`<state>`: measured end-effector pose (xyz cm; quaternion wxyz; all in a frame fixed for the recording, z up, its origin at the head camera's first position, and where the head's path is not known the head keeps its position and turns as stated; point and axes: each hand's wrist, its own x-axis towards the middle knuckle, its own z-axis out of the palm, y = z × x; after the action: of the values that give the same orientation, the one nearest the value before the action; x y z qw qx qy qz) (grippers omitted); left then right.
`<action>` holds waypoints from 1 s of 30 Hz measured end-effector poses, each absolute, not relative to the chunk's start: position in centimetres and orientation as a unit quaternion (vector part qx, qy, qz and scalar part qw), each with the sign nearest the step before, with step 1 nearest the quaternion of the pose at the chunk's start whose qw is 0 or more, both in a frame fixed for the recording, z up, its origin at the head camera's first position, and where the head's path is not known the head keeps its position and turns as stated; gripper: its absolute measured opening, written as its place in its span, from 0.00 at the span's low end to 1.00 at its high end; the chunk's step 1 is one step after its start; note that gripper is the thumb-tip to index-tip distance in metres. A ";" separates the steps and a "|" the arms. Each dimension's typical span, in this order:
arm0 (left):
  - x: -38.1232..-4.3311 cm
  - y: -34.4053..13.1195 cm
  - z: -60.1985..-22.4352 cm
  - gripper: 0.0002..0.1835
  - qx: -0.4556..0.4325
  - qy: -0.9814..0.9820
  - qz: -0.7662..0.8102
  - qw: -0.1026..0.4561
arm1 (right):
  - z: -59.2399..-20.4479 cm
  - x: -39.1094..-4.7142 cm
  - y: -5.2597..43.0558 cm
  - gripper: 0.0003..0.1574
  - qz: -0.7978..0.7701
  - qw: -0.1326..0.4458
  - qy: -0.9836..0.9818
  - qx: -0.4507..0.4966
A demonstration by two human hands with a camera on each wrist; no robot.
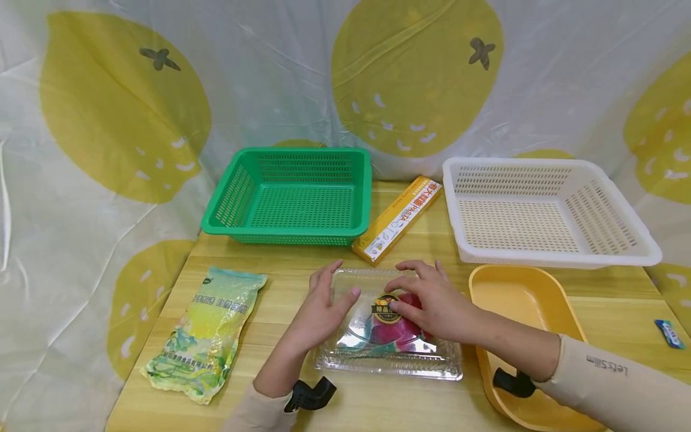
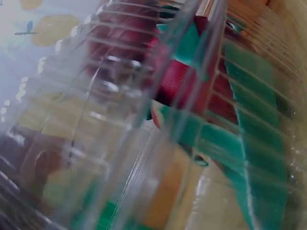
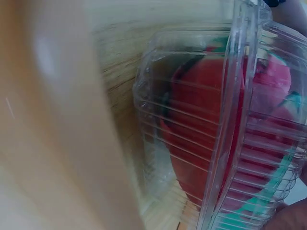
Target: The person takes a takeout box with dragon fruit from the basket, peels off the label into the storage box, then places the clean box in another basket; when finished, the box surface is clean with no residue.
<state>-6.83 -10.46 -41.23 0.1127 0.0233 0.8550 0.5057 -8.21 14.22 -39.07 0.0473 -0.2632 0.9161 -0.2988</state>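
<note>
A clear plastic clamshell box [image 1: 388, 363] lies at the near middle of the table, its lid down, a round black-and-gold label [image 1: 385, 308] on top. Inside are red and green pieces [image 1: 391, 333] that look like watermelon slices. My left hand [image 1: 324, 309] rests at the box's left side, thumb extended over the lid. Over the right part of the lid lies my right hand [image 1: 439, 306], fingers spread and slightly bent, fingertips at the lid. Both wrist views show the ribbed box walls [image 2: 115, 124] and the red slices [image 3: 196, 110] through the plastic; neither clearly shows fingers.
Behind stand a green basket [image 1: 286, 231] and a white basket [image 1: 556, 258], with a pasta box [image 1: 397, 219] slanting between them. A yellow-green bag [image 1: 207, 336] lies left. The right forearm crosses a yellow tub [image 1: 518, 294]. A small blue packet [image 1: 669, 333] lies far right.
</note>
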 end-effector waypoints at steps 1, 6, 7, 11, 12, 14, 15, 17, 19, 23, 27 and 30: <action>-6.9 -10.4 -41.2 0.39 0.021 0.856 0.506 0.109 | -39.1 -8.3 14.2 0.11 -0.301 0.048 0.915 -0.265; -7.3 -10.1 -41.5 0.37 0.013 0.859 0.504 0.093 | -39.2 -9.1 14.2 0.10 -0.308 0.046 0.912 -0.265; -7.4 -10.0 -41.5 0.37 0.010 0.860 0.502 0.090 | -39.3 -9.2 14.2 0.09 -0.312 0.046 0.912 -0.262; -7.9 -9.8 -41.8 0.36 0.006 0.863 0.499 0.079 | -39.4 -9.8 14.0 0.04 -0.320 0.042 0.915 -0.241; -8.0 -9.7 -41.8 0.36 0.005 0.863 0.498 0.077 | -39.4 -9.9 13.9 0.03 -0.319 0.041 0.917 -0.236; -8.2 -9.6 -41.9 0.35 0.005 0.865 0.497 0.072 | -39.4 -10.1 13.9 0.03 -0.317 0.037 0.919 -0.231; -8.3 -9.5 -41.9 0.35 0.004 0.865 0.497 0.070 | -39.5 -10.2 13.9 0.04 -0.315 0.034 0.920 -0.230; -8.4 -9.4 -42.0 0.35 0.005 0.866 0.496 0.067 | -39.5 -10.4 13.9 0.05 -0.312 0.029 0.921 -0.233; -8.5 -9.4 -42.0 0.35 0.004 0.866 0.495 0.065 | -39.6 -10.4 13.8 0.05 -0.310 0.026 0.921 -0.236; -8.6 -9.3 -42.0 0.35 0.004 0.868 0.493 0.063 | -39.7 -10.5 13.8 0.06 -0.310 0.024 0.920 -0.238; -8.7 -9.3 -42.2 0.35 0.002 0.869 0.492 0.061 | -39.9 -10.4 13.9 0.07 -0.317 0.025 0.919 -0.234; -8.8 -9.2 -42.3 0.34 0.001 0.870 0.489 0.060 | -40.0 -10.5 13.9 0.07 -0.326 0.028 0.917 -0.230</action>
<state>-8.84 -9.21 -42.30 0.0600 0.0008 0.8701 0.4892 -10.46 13.94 -39.95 0.0276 -0.2299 0.9165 -0.3261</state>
